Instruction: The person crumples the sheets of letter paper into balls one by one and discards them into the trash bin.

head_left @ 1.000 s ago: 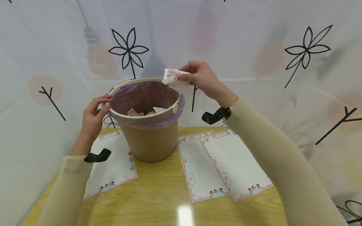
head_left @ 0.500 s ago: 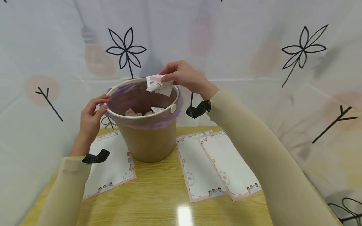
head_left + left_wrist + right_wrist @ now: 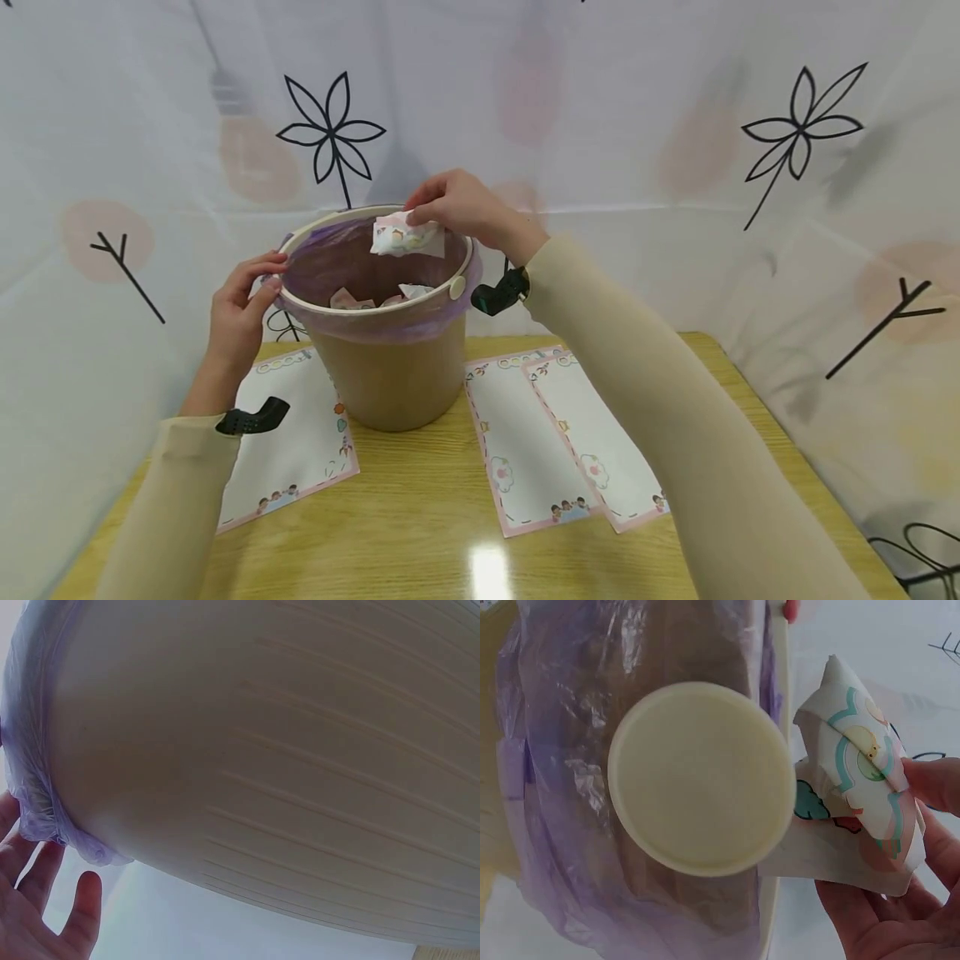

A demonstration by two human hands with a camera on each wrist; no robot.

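Note:
In the head view, my right hand (image 3: 457, 204) pinches a crumpled sheet of printed paper (image 3: 401, 235) over the mouth of the bin (image 3: 397, 375). The right wrist view shows the crumpled paper (image 3: 866, 761) between thumb and fingers, beside the bin's pale rim. My left hand (image 3: 240, 312) rests at the rim's left side. Close up in the left wrist view, the left hand's fingers (image 3: 37, 874) touch the folded-over purple bag (image 3: 34, 802), with the thumb apart from the bin. Several crumpled papers (image 3: 416, 291) lie inside; the bin's bottom is hidden.
Two overlapping sheets with pink borders (image 3: 525, 450) lie on the wooden table (image 3: 397, 533) right of the bin. Another bordered sheet (image 3: 292, 433) lies to its left, partly under my left arm. A printed white cloth (image 3: 600, 150) hangs behind.
My right hand has moved left and slightly down with the crumpled paper, from the bin's right edge to over its opening. The left hand has stayed at the rim.

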